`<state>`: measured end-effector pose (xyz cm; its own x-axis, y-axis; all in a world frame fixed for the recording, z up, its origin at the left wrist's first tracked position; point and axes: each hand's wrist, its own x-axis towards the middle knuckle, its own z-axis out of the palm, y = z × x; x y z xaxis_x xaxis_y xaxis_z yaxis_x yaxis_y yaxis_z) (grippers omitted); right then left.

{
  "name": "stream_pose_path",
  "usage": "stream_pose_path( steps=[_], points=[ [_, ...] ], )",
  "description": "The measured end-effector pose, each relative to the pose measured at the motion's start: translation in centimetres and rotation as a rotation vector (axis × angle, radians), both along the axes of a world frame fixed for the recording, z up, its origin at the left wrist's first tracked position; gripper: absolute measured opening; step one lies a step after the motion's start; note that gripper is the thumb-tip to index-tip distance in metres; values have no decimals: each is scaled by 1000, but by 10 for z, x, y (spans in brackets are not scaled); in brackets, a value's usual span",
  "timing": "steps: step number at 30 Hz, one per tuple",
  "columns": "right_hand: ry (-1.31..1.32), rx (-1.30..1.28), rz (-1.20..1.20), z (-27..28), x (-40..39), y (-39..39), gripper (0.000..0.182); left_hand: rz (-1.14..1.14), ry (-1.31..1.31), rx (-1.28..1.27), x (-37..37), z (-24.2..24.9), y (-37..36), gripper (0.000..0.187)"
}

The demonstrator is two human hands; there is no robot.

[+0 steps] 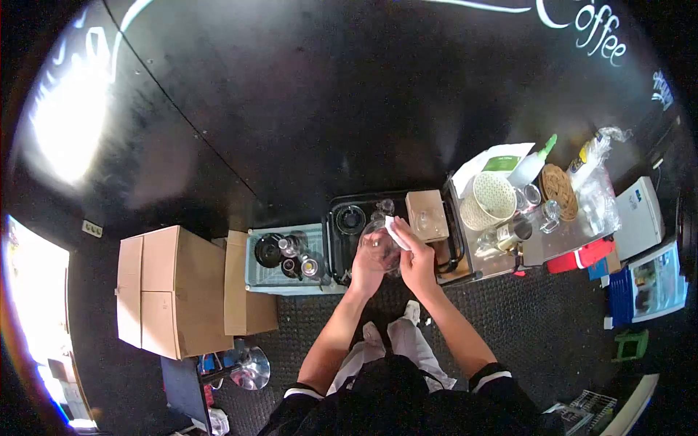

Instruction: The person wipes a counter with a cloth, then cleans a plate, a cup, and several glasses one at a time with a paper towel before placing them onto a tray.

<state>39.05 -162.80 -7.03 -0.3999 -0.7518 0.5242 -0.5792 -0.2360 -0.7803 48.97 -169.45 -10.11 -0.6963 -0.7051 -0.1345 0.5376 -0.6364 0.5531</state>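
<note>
Before me, over a black tray point(337, 251), my left hand point(368, 263) is wrapped round the side of a clear round glass vessel point(389, 256); whether it is a bowl or a carafe is hard to tell. A white cloth or tissue point(393, 229) is gripped in my right hand point(416, 261) and pressed against the glass on its right side. Just behind the hands, another small glass piece point(384, 207) stands in the tray, near a round black item point(350, 219). To the right of them sits an open cardboard box point(427, 211) with something clear in it.
A pale blue crate point(251, 276) with metal and black items stands left, beside large cardboard boxes point(156, 291). On the right-hand table are a woven basket point(476, 214), a glass jar point(502, 236), a spray bottle point(527, 171) and plastic wrap point(600, 207). A dark wall rises behind.
</note>
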Motion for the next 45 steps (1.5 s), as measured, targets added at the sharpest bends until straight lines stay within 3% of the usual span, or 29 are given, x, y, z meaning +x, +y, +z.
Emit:
stream_pose_path(
  steps=[1,4,8,9,10,12,16,18,21,23,24,27,31,32,34,35,36,38,40,42,45],
  points=[
    [45,-13,-18,6,3,1,54,-38,148,-59,2,3,0,34],
    [114,-57,-85,20,18,-2,55,8,98,-280,-3,47,12,45],
    [-208,80,-1,41,49,3,48,72,10,-138,-5,70,23,58],
    [33,100,-75,44,56,4,43,48,57,-38,-5,74,20,59],
    [-49,63,56,43,58,8,49,18,127,51,-3,76,17,60],
    [91,-34,191,53,59,22,46,4,269,96,4,86,14,60],
    [370,-20,218,42,34,44,45,-111,312,79,20,86,25,62],
    [462,-13,112,42,25,47,46,-87,250,78,20,84,33,61],
    [402,46,5,46,33,38,50,-10,117,-32,9,75,41,60],
    [-96,217,121,46,45,34,54,7,81,-5,7,77,43,58],
    [-17,112,141,48,52,33,53,18,41,19,7,80,44,57],
    [-111,-28,207,67,70,44,37,96,-6,115,7,79,34,57],
    [-134,24,99,45,59,49,26,145,-257,32,9,71,31,62],
    [-131,24,101,43,58,50,26,128,-278,25,10,71,30,53],
    [-435,-8,84,42,54,54,25,145,-313,-129,14,51,25,42],
    [-509,119,14,40,43,56,25,90,-339,-208,18,45,23,35],
    [-594,47,28,37,31,54,28,148,-373,-163,18,50,28,32],
    [-992,-40,166,35,12,51,28,9,-240,-211,28,40,24,31],
    [-1156,-56,195,23,-3,50,23,-59,-215,-248,29,46,26,33],
    [-1187,-45,105,24,-15,47,22,-122,-189,-284,27,52,30,36],
    [-746,-222,-194,41,-30,41,16,-51,-128,-159,20,56,39,40]
  ],
)
